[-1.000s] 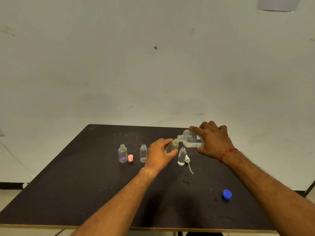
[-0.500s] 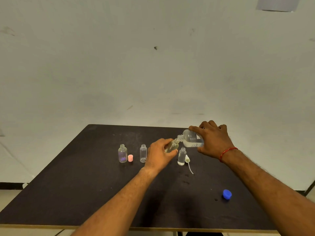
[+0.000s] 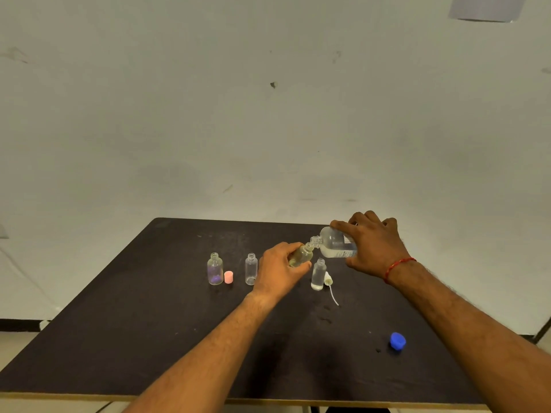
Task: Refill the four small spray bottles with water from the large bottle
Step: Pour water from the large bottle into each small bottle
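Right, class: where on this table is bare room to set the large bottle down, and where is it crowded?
Free: the table in front of the pink cap; also behind the small bottles. Crowded: among those bottles, by the left hand.

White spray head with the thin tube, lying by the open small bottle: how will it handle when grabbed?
Spray head looks small and plastic, so probably very light. Its thin tube bends slightly, so likely flexes rather than staying stiff. Lying on its side beside the small bottle, it may roll or swing when nudged.
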